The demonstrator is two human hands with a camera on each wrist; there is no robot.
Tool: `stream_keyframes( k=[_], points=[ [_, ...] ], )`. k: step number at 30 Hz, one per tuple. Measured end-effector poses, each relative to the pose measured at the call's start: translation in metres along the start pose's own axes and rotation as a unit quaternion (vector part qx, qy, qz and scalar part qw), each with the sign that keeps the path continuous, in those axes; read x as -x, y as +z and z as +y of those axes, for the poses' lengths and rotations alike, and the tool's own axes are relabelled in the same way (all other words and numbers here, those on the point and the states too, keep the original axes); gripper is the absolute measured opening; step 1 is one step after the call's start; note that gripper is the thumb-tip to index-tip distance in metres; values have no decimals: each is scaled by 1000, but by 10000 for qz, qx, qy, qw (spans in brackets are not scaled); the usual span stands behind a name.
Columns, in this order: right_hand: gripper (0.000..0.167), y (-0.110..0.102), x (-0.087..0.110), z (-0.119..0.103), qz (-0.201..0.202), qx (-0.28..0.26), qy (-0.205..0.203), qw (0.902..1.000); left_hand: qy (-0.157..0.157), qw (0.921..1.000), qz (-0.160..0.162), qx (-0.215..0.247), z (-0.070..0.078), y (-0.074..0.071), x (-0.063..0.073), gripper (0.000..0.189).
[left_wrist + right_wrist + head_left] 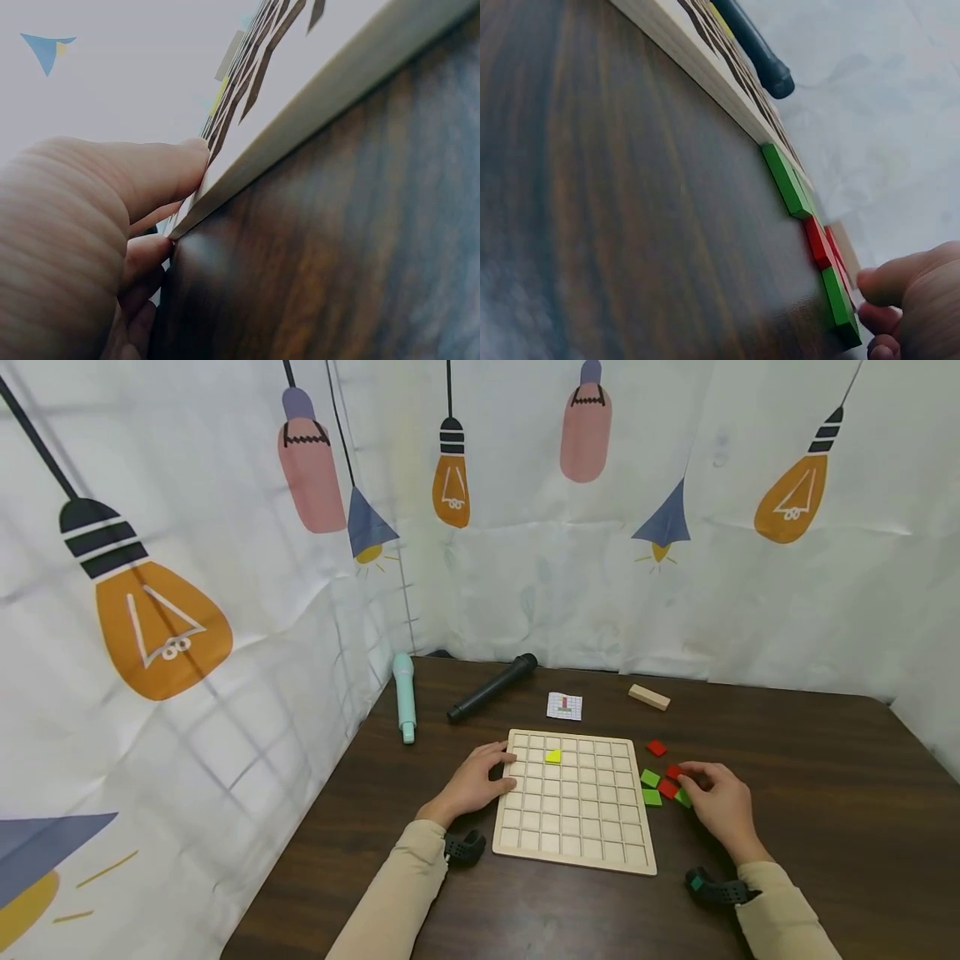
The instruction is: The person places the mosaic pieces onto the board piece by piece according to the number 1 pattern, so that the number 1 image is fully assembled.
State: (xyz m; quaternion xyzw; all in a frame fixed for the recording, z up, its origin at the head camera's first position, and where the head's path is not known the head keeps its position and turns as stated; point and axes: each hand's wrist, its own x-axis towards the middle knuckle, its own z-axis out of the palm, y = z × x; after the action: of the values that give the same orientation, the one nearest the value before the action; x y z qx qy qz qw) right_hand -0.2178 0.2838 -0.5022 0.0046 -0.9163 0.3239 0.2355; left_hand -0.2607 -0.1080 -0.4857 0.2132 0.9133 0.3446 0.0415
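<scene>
A wooden grid board point(573, 802) lies on the table, with one yellow piece point(552, 757) in a square near its top. At the board's left edge, my left hand point(472, 783) grips it, thumb point(176, 169) over the rim and a fingertip against the side. Just past the opposite edge, my right hand point(722, 802) pinches a red square tile point(674, 772) between thumb and forefinger. Around those fingertips lie another red tile point(667, 789) and several green tiles point(652, 797), one partly covered by the thumb. A further red tile point(657, 748) sits apart, higher up.
Behind the board are a small printed grid card point(564, 706) and a plain wooden block point(649, 697). A black microphone point(491, 687) and a mint-green microphone point(404, 697) lie at the back left. A patterned curtain point(525, 568) borders the dark table point(825, 777).
</scene>
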Motion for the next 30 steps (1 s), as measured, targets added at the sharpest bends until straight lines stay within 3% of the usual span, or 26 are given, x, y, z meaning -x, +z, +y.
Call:
stream_keyframes(
  k=[22,30],
  points=[
    [27,-3,-9,-9,-565,568,288,9964,18,10000,-32,8,0,-1,1,45],
    [28,-3,-10,-7,-513,564,491,9959,19,10000,-23,-39,0,0,0,45]
  ],
)
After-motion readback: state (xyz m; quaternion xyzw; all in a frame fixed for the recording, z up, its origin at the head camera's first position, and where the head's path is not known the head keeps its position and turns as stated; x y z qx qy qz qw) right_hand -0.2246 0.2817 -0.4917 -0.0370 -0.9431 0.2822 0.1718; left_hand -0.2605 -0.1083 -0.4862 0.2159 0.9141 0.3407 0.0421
